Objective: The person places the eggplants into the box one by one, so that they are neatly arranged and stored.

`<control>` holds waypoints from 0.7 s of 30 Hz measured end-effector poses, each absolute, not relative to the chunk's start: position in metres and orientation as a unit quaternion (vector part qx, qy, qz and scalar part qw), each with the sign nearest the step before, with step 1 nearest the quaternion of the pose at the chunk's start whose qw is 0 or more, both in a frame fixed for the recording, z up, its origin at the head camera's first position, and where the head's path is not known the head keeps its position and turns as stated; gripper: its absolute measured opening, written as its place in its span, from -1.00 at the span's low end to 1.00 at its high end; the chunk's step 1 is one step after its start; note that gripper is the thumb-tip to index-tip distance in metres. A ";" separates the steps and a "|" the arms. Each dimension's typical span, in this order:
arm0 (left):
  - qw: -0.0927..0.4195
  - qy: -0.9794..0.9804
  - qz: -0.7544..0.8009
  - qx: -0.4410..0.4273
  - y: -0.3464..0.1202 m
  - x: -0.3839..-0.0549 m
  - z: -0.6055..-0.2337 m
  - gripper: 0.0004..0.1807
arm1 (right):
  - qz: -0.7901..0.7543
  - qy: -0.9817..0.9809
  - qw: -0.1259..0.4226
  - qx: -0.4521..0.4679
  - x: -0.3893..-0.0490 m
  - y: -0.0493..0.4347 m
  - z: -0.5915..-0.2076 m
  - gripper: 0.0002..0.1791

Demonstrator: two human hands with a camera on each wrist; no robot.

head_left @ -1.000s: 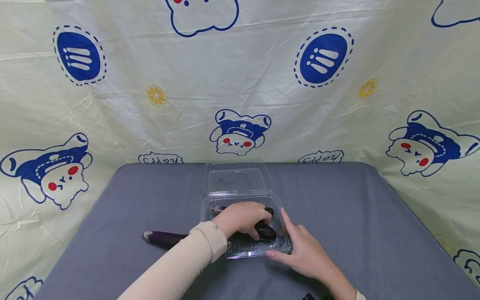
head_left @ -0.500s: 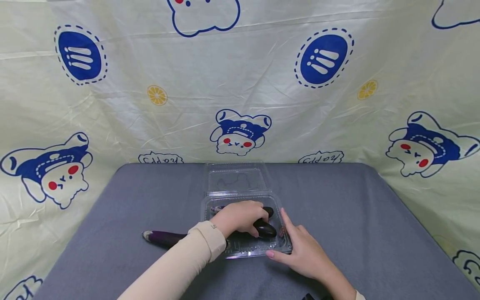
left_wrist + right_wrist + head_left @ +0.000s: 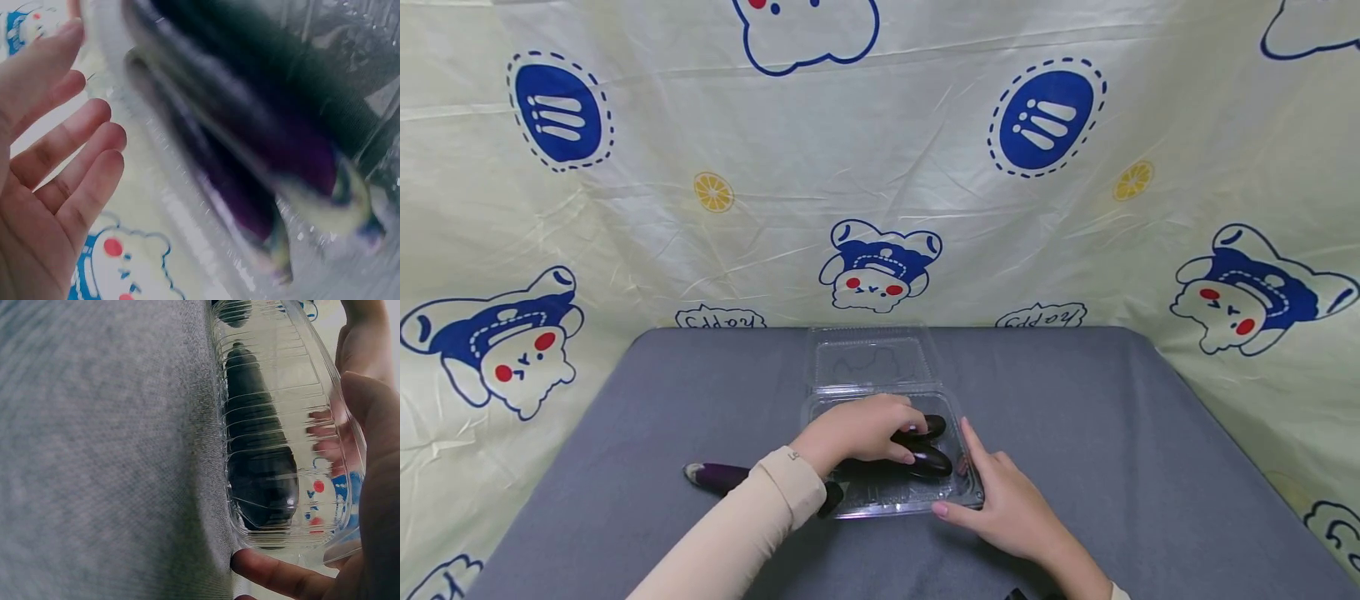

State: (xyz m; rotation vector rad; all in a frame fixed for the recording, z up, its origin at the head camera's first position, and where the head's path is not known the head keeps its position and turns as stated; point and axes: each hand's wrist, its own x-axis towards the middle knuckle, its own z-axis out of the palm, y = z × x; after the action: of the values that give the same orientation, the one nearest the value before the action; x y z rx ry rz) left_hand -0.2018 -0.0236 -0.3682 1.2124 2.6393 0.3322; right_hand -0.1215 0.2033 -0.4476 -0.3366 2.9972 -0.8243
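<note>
Two dark purple eggplants, a nearer one (image 3: 931,461) and a farther one (image 3: 934,427), lie side by side in an open clear plastic clamshell container (image 3: 898,508). My left hand (image 3: 861,429) is over them, its fingertips by the farther eggplant. In the left wrist view its fingers are apart from both eggplants and hold nothing. My right hand (image 3: 1011,500) holds the container's near right corner, thumb at the front wall and fingers along the right side. A third eggplant (image 3: 718,477) lies on the table left of the container, its middle hidden under my left sleeve.
The container's lid (image 3: 874,360) lies folded back toward the far edge of the grey cloth-covered table (image 3: 1060,400). A printed curtain (image 3: 880,167) hangs behind and at both sides. A small black object (image 3: 1017,594) shows at the bottom edge near my right wrist.
My left hand has let go of the nearer eggplant and drawn back to the left and slightly up. More of both eggplants shows now. My right hand has stayed at the corner.
</note>
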 end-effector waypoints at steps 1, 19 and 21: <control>0.107 0.896 0.130 0.411 -0.028 -0.201 -0.365 -0.57 | -0.263 0.959 0.007 -0.109 -0.122 0.203 -0.447 0.28; 0.025 0.883 0.344 0.320 -0.125 -0.185 -0.339 -0.65 | -0.262 0.959 -0.003 -0.110 -0.119 0.203 -0.447 0.28; 0.010 0.883 0.352 0.312 -0.135 -0.184 -0.340 -0.68 | -0.261 0.959 -0.006 -0.112 -0.119 0.203 -0.447 0.29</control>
State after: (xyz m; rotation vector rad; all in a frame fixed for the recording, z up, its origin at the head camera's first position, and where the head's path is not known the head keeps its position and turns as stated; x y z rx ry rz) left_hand -0.1841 -0.1350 -0.3400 0.9741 2.7559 1.0981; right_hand -0.1189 0.2026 -0.4469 -0.3523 3.0238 -0.8230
